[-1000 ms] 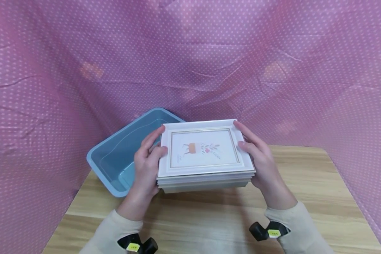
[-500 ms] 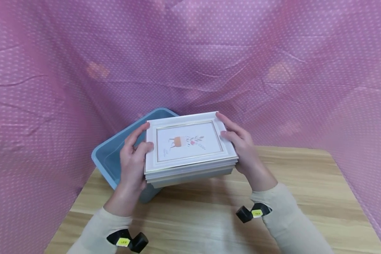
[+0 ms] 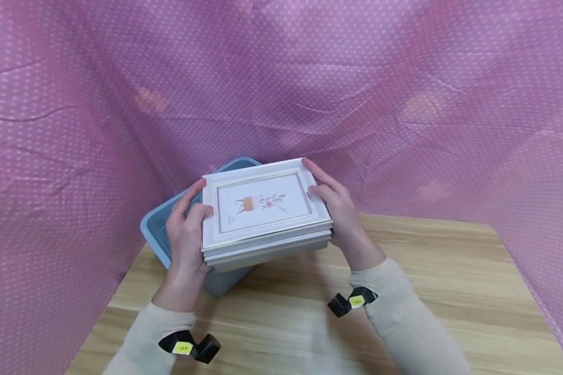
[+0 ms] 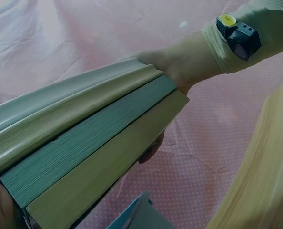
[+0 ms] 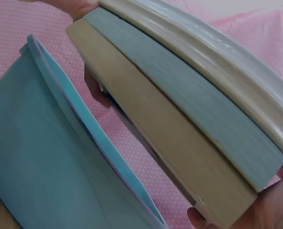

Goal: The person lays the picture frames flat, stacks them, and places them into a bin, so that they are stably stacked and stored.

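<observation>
Both my hands carry a stack of picture frames [image 3: 262,203] in the air. The top frame is white with a thin gold line, around a print of an orange pot on legs with a leafy, flowering stem. My left hand [image 3: 185,234] grips the stack's left end, thumb at the edge of the top frame. At the right end my right hand [image 3: 342,208] holds it the same way. Seen from the right wrist, the frame edges [image 5: 179,100] are white, tan and grey-blue, and fingertips [image 5: 96,88] curl under the bottom frame.
A blue plastic bin [image 3: 154,224] stands behind and below the stack at the left, largely covered by it; its outer wall [image 5: 41,143] shows in the right wrist view. The wooden table [image 3: 427,291] extends right and forward. Pink dotted cloth [image 3: 281,94] hangs around it.
Both hands have moved the stack left and slightly away from me, so it now covers much of the bin. The stack has tilted a little, its right end higher.
</observation>
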`<state>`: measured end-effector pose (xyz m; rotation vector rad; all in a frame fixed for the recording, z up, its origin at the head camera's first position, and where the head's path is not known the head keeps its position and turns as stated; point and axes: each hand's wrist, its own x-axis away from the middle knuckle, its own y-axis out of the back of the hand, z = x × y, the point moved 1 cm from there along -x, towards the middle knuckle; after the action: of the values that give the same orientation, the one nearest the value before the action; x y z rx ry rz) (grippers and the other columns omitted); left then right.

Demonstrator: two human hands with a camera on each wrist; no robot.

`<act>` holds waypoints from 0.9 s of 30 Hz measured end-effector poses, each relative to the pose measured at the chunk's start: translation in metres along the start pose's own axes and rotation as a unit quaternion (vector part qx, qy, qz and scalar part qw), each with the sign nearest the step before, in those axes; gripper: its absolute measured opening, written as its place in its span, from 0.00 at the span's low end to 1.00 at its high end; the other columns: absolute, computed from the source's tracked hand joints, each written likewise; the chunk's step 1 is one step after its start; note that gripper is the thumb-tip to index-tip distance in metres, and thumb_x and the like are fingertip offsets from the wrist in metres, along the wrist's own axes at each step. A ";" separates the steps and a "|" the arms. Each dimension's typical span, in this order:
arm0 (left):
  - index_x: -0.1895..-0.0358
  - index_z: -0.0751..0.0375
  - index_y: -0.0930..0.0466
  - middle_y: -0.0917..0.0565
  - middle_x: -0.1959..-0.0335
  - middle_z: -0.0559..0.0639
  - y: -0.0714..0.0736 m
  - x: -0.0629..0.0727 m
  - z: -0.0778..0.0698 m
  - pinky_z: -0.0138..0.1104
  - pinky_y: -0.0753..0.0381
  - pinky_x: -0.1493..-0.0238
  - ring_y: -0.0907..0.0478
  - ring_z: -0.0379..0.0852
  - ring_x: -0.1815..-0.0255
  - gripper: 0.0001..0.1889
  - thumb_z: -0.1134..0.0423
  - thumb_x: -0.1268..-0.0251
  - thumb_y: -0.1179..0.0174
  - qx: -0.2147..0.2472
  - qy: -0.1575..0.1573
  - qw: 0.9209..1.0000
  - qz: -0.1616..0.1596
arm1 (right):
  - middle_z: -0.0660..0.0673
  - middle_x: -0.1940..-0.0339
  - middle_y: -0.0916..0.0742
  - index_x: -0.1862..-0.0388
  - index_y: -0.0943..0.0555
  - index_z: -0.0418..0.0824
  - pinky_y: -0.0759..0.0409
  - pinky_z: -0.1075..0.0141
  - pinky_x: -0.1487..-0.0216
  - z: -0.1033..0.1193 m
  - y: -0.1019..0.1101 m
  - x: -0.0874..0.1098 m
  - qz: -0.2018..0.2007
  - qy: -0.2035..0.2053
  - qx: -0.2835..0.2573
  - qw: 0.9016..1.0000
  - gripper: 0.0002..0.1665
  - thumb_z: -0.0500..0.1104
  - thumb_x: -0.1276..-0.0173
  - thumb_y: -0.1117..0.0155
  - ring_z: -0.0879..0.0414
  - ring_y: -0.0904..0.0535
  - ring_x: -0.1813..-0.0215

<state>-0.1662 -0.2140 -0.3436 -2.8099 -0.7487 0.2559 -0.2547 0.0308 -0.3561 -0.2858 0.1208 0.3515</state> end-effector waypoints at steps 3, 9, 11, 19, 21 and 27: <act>0.29 0.52 0.18 0.21 0.29 0.55 0.003 -0.003 0.001 0.26 0.14 0.50 0.18 0.48 0.40 0.31 0.72 0.36 0.50 0.011 0.006 1.000 -0.010 | 0.52 0.11 0.34 0.16 0.29 0.50 0.45 0.54 0.09 -0.001 -0.005 -0.004 -0.002 -0.005 0.000 1.000 0.36 0.37 0.23 0.49 0.55 0.40 0.12; 0.30 0.52 0.17 0.20 0.30 0.57 0.011 -0.009 -0.001 0.27 0.15 0.47 0.20 0.49 0.38 0.31 0.72 0.36 0.49 0.025 0.017 0.999 -0.036 | 0.52 0.11 0.33 0.17 0.28 0.51 0.43 0.54 0.09 0.000 -0.018 -0.012 0.001 -0.012 -0.001 1.000 0.35 0.38 0.23 0.48 0.54 0.40 0.12; 0.30 0.52 0.16 0.20 0.30 0.57 0.014 -0.012 -0.002 0.28 0.16 0.45 0.21 0.49 0.36 0.31 0.72 0.36 0.49 0.027 0.019 0.998 -0.045 | 0.52 0.11 0.33 0.17 0.27 0.52 0.43 0.54 0.09 0.000 -0.022 -0.015 0.004 -0.018 0.007 1.000 0.35 0.38 0.23 0.48 0.53 0.40 0.12; 0.33 0.59 0.14 0.19 0.29 0.60 0.028 -0.023 -0.005 0.30 0.18 0.37 0.23 0.49 0.31 0.31 0.75 0.39 0.50 0.069 -0.001 0.994 -0.081 | 0.55 0.10 0.37 0.16 0.31 0.61 0.55 0.47 0.07 0.003 -0.040 -0.024 0.046 -0.055 0.072 0.995 0.39 0.41 0.24 0.49 0.51 0.51 0.08; 0.33 0.58 0.14 0.19 0.29 0.58 0.031 -0.025 -0.004 0.29 0.18 0.38 0.23 0.48 0.31 0.30 0.75 0.38 0.50 0.077 0.007 0.993 -0.092 | 0.56 0.10 0.38 0.16 0.31 0.60 0.57 0.48 0.07 0.001 -0.043 -0.027 0.056 -0.061 0.074 0.994 0.39 0.39 0.24 0.50 0.51 0.52 0.08; 0.30 0.59 0.18 0.22 0.27 0.55 0.041 -0.028 -0.003 0.29 0.20 0.36 0.25 0.47 0.29 0.31 0.74 0.36 0.51 0.061 0.011 0.995 -0.082 | 0.55 0.10 0.36 0.19 0.26 0.57 0.53 0.50 0.07 -0.008 -0.049 -0.035 0.050 -0.078 0.070 0.993 0.37 0.37 0.24 0.50 0.52 0.49 0.08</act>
<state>-0.1708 -0.2632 -0.3484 -2.6161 -0.9206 0.2340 -0.2706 -0.0274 -0.3456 -0.1131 0.0061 0.4612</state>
